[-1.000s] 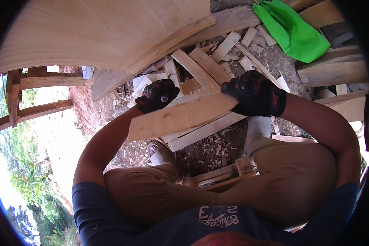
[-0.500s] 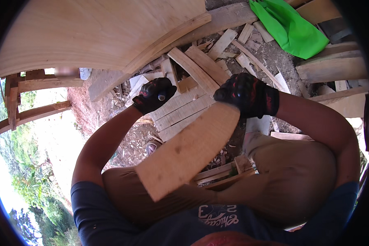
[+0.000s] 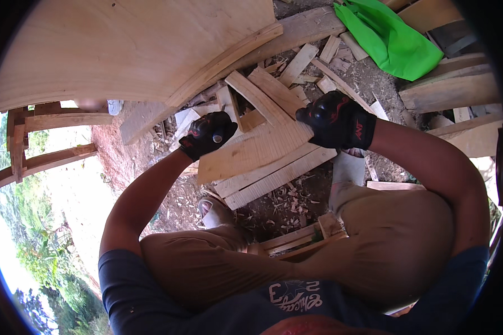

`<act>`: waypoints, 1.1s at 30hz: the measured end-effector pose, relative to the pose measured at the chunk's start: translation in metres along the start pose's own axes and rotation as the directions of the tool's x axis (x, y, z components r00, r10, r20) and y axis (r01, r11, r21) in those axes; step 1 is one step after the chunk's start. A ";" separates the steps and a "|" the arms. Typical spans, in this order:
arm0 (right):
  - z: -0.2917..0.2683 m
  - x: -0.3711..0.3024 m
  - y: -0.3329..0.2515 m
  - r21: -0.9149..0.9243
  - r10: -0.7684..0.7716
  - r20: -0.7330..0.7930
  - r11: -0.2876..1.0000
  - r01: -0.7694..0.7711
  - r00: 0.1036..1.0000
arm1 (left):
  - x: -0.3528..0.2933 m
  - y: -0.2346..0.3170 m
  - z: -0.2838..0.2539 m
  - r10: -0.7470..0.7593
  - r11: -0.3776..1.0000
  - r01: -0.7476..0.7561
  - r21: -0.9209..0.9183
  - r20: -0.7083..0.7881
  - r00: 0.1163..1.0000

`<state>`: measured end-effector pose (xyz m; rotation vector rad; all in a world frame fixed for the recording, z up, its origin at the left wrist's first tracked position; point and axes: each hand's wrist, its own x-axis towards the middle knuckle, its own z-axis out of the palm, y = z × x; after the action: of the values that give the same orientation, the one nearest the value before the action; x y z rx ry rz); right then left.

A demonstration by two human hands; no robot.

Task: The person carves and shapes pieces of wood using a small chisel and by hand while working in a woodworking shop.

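My right hand (image 3: 331, 118), in a black and red glove, grips the far right end of a pale wooden board (image 3: 246, 149) with a curved edge. The board lies nearly level over grooved planks (image 3: 285, 178) between my knees. My left hand (image 3: 207, 134), gloved alike, is closed around a round handle (image 3: 217, 138), of which only the butt end shows. The rest of what it holds is hidden by the glove. That hand hovers just past the board's left end.
A large plywood sheet (image 3: 140, 44) fills the far left. Offcuts (image 3: 299, 64) and shavings litter the dirt ahead. A bright green cloth (image 3: 391, 39) lies at far right by stacked beams (image 3: 452, 89). My sandalled foot (image 3: 212, 212) rests beside the planks.
My right hand has swung the board's near end forward and away from my lap, so it now lies across the planks. My left hand has shifted slightly, still gripping the handle.
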<state>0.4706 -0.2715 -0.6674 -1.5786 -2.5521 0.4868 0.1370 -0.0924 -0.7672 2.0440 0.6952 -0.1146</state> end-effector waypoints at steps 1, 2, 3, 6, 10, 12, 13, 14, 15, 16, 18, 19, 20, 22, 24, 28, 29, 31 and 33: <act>-0.011 -0.002 -0.009 -0.016 -0.067 -0.038 0.998 0.066 0.997 | 0.000 0.014 0.000 0.070 0.976 -0.066 0.207 -0.016 0.997; -0.021 0.003 -0.024 0.039 -0.130 -0.044 0.990 0.132 0.991 | 0.001 0.015 0.000 0.091 0.973 -0.083 0.215 -0.028 0.995; -0.013 0.003 -0.021 0.115 -0.213 -0.127 0.967 0.227 0.969 | 0.001 0.017 -0.001 0.108 0.971 -0.095 0.221 -0.051 0.993; 0.007 0.004 -0.003 0.220 -0.267 -0.297 0.915 0.338 0.917 | 0.002 0.012 0.002 0.179 0.953 -0.146 0.267 -0.103 0.979; 0.009 -0.001 0.005 0.043 0.092 0.030 0.995 -0.093 0.995 | -0.004 -0.021 0.006 0.320 0.943 -0.311 0.121 -0.059 0.946; -0.006 0.001 -0.014 0.087 -0.100 -0.144 0.990 0.113 0.984 | 0.003 -0.024 0.007 0.017 0.987 -0.008 -0.158 0.057 0.998; -0.013 0.002 -0.021 0.082 -0.163 -0.119 0.981 0.173 0.979 | 0.004 -0.019 0.009 0.066 0.997 -0.065 -0.036 0.020 0.998; -0.018 0.000 -0.027 0.080 -0.219 -0.093 0.971 0.226 0.971 | 0.007 -0.003 0.011 0.119 0.989 -0.117 0.089 -0.011 0.993; -0.020 0.000 -0.031 0.084 -0.281 -0.075 0.954 0.287 0.957 | 0.006 0.001 0.012 0.154 0.979 -0.149 0.140 -0.029 0.988; -0.005 0.003 -0.017 0.293 -0.199 -0.061 0.933 0.208 0.978 | 0.004 0.005 0.011 0.192 0.965 -0.180 0.190 -0.045 0.980; 0.009 0.007 0.003 0.259 0.021 0.098 0.965 -0.046 0.995 | 0.001 -0.010 0.008 0.038 0.938 -0.027 -0.344 0.027 0.999; 0.007 0.005 0.009 -0.014 0.194 0.201 0.981 -0.196 0.960 | 0.000 -0.017 0.007 0.066 0.940 -0.058 -0.337 0.011 0.998; 0.000 0.000 0.006 -0.022 0.130 0.144 0.991 -0.128 0.981 | 0.002 -0.013 0.007 0.100 0.936 -0.094 -0.339 0.003 0.995; -0.009 0.001 -0.006 0.001 -0.021 0.063 1.000 0.021 0.998 | 0.001 -0.004 0.008 0.369 0.911 -0.348 0.222 -0.059 0.928; -0.009 0.001 -0.024 0.065 -0.227 -0.109 0.970 0.235 0.968 | 0.001 0.005 0.007 0.266 0.943 -0.251 0.220 -0.043 0.963; 0.000 0.001 -0.007 0.087 -0.211 -0.074 0.972 0.217 0.975 | -0.004 0.014 0.009 0.191 0.938 -0.152 0.310 -0.099 0.977; 0.014 -0.008 0.003 0.019 0.062 0.040 0.998 -0.063 0.997 | 0.001 0.010 0.012 0.144 0.983 -0.132 0.125 -0.086 0.986; 0.003 -0.001 0.002 -0.004 0.188 0.182 0.982 -0.191 0.965 | -0.005 -0.010 0.009 0.012 0.975 -0.021 -0.220 -0.043 0.999; -0.012 -0.003 -0.019 0.108 -0.034 0.022 0.994 0.031 0.999 | -0.002 0.005 0.005 0.115 0.982 -0.111 0.150 -0.019 0.993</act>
<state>0.4589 -0.2789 -0.6498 -1.5019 -2.5174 0.6320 0.1391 -0.0991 -0.7652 2.2267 0.6006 -0.0744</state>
